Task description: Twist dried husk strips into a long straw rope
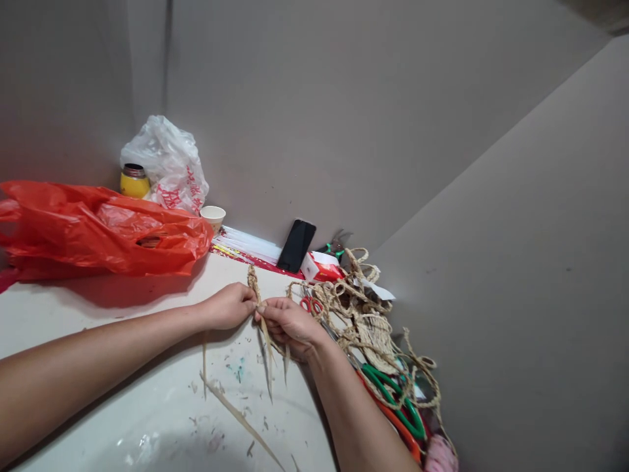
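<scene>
My left hand and my right hand meet over the white table, fingertips pinched together on a braided straw cord. The plaited end of the cord points away from me, above the fingers. Loose flat strands hang from the pinch toward me. The exact spot where the fingers grip is partly hidden by the fingers themselves. A long single straw strand lies on the table nearer to me, below my left forearm.
A red plastic bag lies at the left, near a paper cup and a yellow jar. Against the wall leans a phone. Heaped braided rope, red-handled scissors and green-handled shears line the right edge.
</scene>
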Tool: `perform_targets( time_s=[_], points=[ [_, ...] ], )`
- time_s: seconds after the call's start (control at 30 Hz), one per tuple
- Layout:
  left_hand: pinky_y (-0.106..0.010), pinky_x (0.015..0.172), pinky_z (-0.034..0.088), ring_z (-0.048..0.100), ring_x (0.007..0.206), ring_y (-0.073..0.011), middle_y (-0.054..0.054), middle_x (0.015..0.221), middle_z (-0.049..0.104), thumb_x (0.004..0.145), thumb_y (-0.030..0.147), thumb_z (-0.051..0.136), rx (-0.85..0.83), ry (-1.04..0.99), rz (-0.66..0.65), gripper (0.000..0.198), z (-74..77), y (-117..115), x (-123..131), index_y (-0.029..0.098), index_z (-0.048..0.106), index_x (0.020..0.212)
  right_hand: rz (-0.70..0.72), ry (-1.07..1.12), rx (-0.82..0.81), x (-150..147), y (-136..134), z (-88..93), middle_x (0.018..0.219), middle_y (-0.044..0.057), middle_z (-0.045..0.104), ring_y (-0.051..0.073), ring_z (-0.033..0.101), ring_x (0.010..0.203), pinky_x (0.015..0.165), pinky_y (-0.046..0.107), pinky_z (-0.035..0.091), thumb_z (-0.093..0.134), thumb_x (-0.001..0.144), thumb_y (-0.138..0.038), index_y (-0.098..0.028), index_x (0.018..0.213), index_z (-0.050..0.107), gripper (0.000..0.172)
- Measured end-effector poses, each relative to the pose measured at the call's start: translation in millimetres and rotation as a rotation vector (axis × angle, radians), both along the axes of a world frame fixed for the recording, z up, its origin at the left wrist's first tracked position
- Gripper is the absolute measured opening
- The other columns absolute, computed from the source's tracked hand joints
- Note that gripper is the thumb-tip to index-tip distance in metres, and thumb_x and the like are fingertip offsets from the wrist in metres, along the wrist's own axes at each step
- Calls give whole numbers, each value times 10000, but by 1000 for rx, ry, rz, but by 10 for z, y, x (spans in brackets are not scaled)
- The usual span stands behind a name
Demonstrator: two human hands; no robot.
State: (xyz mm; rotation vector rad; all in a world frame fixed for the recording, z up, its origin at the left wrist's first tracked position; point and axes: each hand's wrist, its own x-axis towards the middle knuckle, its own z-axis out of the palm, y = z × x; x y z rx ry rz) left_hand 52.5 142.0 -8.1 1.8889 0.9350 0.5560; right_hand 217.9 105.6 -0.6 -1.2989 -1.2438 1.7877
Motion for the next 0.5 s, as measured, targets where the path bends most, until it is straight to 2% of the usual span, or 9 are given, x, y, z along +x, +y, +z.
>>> perform_targets(
  time_s=[0.13,0.23,0.4,0.5],
  points=[
    [-213,544,289,410,560,-113,27,555,472,728,229,429,84,75,42,178,24,-23,14,167,492,575,-9,-197,120,7,-4,5,367,-114,309,31,177,313,327,192,91,650,695,-450,-133,659,590,324],
    [-210,547,295,425,568,-115,21,566,491,721,221,427,60,83,34,166,41,-13,13,166,495,580,7,-286,163,5,-4,-6,379,-107,308,38,204,318,341,191,115,617,727,-448,-146,662,587,311],
    [-208,538,304,428,556,-106,10,582,516,716,253,442,-102,50,31,187,-10,35,13,147,532,591,57,-401,231,1,-7,-31,390,-88,335,58,246,340,369,193,149,534,793,-394,-164,668,577,265],
    [-211,473,255,351,466,-80,31,531,467,726,310,479,-246,12,25,208,-22,23,16,147,539,612,71,-480,286,0,-14,-45,421,-75,355,67,260,375,388,199,174,503,807,-354,-161,673,581,247]
  ],
)
